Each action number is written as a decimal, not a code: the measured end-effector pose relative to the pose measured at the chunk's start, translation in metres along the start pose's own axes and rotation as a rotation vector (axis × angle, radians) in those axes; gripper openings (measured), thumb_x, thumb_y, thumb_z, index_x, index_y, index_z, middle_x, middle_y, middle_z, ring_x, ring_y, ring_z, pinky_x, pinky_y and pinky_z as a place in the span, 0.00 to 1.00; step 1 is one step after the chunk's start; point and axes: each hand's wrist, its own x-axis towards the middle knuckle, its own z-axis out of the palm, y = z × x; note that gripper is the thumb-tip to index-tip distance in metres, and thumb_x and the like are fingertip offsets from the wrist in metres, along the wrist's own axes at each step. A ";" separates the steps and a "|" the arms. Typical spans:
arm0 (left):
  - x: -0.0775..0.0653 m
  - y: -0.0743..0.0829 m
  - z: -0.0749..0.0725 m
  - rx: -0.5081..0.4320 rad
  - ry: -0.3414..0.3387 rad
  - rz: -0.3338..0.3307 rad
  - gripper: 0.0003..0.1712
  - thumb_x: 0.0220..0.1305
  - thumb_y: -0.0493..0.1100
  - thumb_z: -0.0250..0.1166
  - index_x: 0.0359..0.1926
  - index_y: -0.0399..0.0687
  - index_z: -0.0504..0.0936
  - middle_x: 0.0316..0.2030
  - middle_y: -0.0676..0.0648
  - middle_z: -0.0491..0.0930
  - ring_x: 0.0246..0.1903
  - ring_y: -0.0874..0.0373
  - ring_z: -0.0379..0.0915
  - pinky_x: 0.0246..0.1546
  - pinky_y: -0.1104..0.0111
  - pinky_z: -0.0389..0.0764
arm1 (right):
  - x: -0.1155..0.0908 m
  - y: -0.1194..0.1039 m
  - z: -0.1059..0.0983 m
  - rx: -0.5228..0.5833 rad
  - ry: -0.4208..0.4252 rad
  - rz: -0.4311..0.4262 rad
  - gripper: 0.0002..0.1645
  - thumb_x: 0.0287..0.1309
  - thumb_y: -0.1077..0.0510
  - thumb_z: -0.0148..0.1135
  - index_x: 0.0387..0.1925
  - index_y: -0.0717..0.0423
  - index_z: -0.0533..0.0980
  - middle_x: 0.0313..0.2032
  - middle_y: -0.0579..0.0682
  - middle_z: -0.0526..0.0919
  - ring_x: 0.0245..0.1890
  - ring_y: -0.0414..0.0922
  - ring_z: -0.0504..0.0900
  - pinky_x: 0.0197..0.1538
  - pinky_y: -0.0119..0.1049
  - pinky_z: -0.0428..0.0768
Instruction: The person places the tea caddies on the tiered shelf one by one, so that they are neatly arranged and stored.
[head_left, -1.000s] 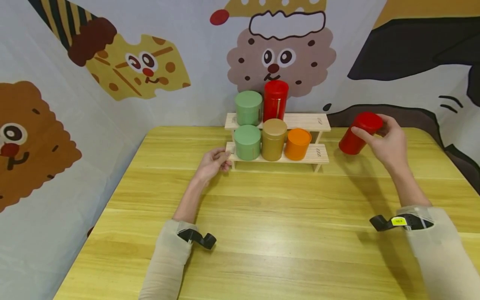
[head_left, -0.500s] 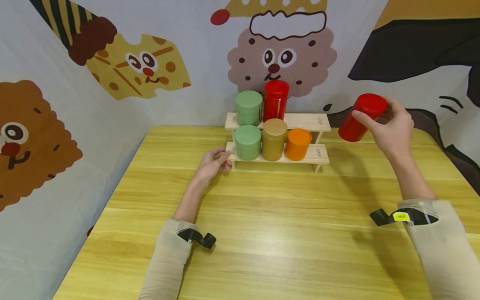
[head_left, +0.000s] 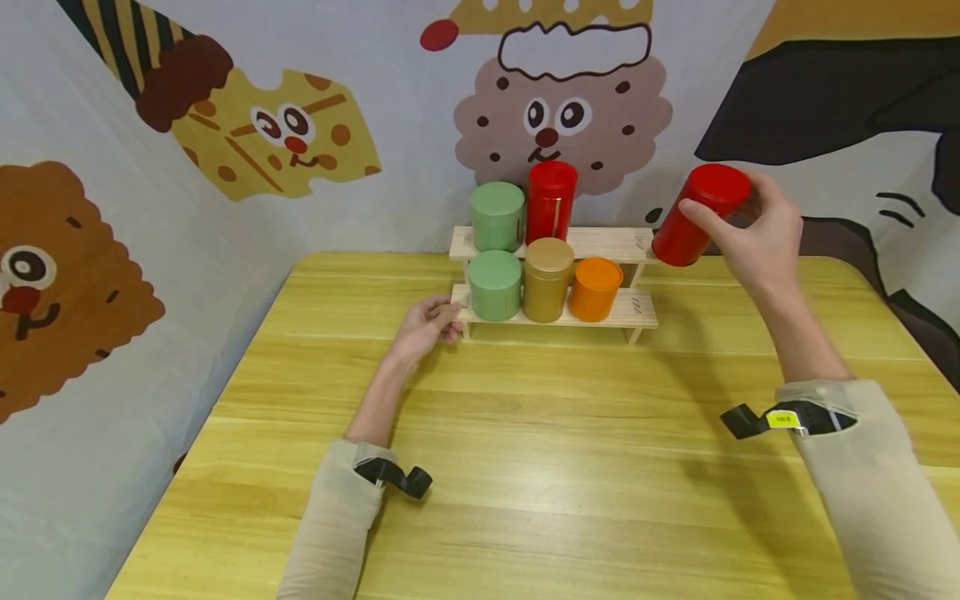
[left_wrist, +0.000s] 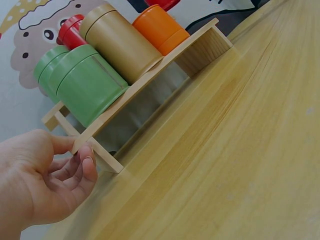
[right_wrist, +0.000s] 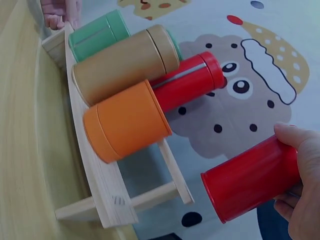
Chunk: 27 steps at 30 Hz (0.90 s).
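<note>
A red canister (head_left: 693, 221) hangs tilted in my right hand (head_left: 765, 237), which grips it near its lid, just right of the upper step of a two-step wooden rack (head_left: 607, 242). My left hand (left_wrist: 47, 175) pinches the left end of the rack's lower step between thumb and fingers. On the upper step stand a green canister (head_left: 497, 218) and another red canister (head_left: 552, 200). The lower step bears a second green canister (head_left: 495, 287), a gold canister (head_left: 547, 282) and an orange canister (right_wrist: 127, 120).
The rack stands near the back edge of a wooden table (head_left: 495, 467). Behind it hangs a pale cloth (head_left: 405, 100) printed with cartoon biscuits. Black bands with small cameras sit on both sleeves.
My right hand has lifted the red canister off the table's right side, then carried it left toward the rack. My left hand has stayed at the rack's end.
</note>
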 end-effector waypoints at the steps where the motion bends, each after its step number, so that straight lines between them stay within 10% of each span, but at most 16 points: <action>1: 0.000 0.000 0.000 -0.001 -0.001 0.001 0.27 0.78 0.41 0.57 0.70 0.31 0.65 0.37 0.40 0.80 0.29 0.58 0.78 0.32 0.73 0.83 | 0.000 -0.001 0.002 0.004 -0.003 -0.011 0.40 0.60 0.43 0.70 0.71 0.41 0.67 0.66 0.47 0.74 0.57 0.43 0.72 0.63 0.32 0.73; 27: 0.001 -0.001 0.000 -0.001 -0.002 0.010 0.27 0.77 0.41 0.57 0.69 0.31 0.66 0.34 0.43 0.81 0.28 0.59 0.77 0.30 0.73 0.83 | 0.018 -0.024 0.062 -0.017 -0.135 -0.033 0.43 0.62 0.39 0.68 0.71 0.51 0.66 0.63 0.54 0.75 0.57 0.49 0.71 0.59 0.37 0.73</action>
